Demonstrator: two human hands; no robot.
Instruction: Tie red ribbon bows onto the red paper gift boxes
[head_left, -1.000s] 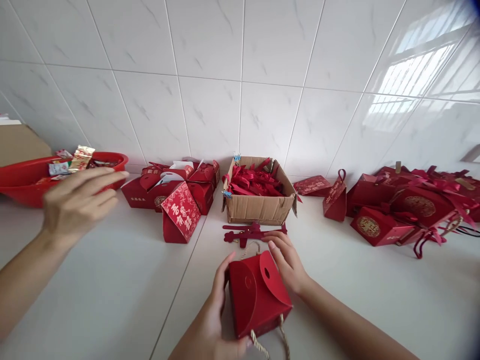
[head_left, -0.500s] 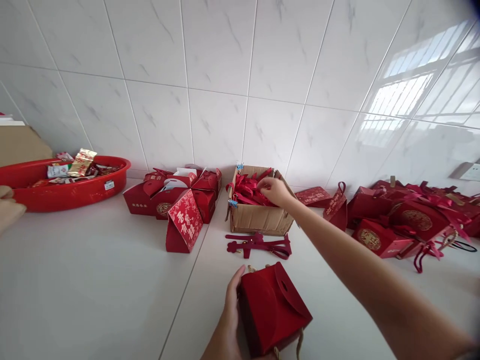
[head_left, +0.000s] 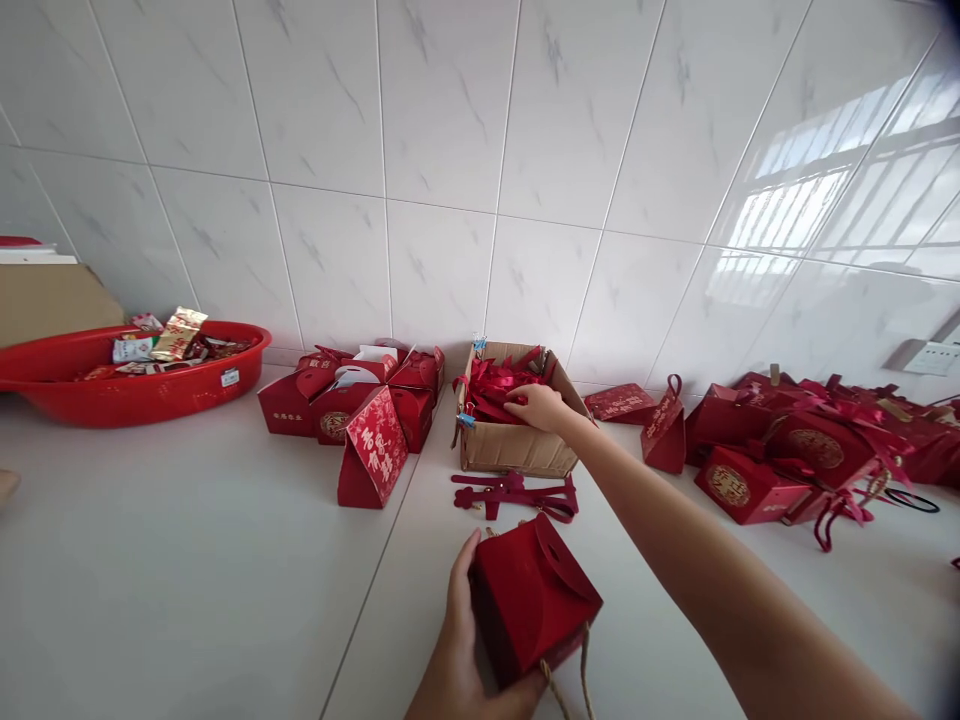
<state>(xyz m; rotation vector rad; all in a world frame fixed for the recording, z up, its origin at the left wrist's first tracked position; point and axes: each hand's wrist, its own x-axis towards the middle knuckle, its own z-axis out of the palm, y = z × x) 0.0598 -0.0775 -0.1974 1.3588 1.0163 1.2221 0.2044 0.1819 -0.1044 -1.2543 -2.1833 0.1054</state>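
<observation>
My left hand (head_left: 459, 625) is closed around a dark red gift box (head_left: 532, 595) with a slotted flap and twisted rope handles, held low in front of me. Farther off, my right hand (head_left: 538, 408) reaches into an open cardboard box (head_left: 517, 448) filled with shiny red ribbons (head_left: 499, 385). Its fingers are pinched together among the ribbons; which piece they grip is partly hidden. Between the two boxes lie dark red straps (head_left: 517, 493) with small bells or fittings on the table.
Several red gift boxes (head_left: 375, 450) stand left of the cardboard box. A red basin (head_left: 150, 395) of wrapped snacks is at far left, with another person's hand (head_left: 7, 485) at the edge. Filled-looking red boxes (head_left: 757, 480) with ribbons crowd the right. A tiled wall (head_left: 442, 270) rises behind.
My right hand has dipped slightly lower into the ribbons. The gift box in my left hand has shifted a little left. The other person's hand has drawn back from the basin.
</observation>
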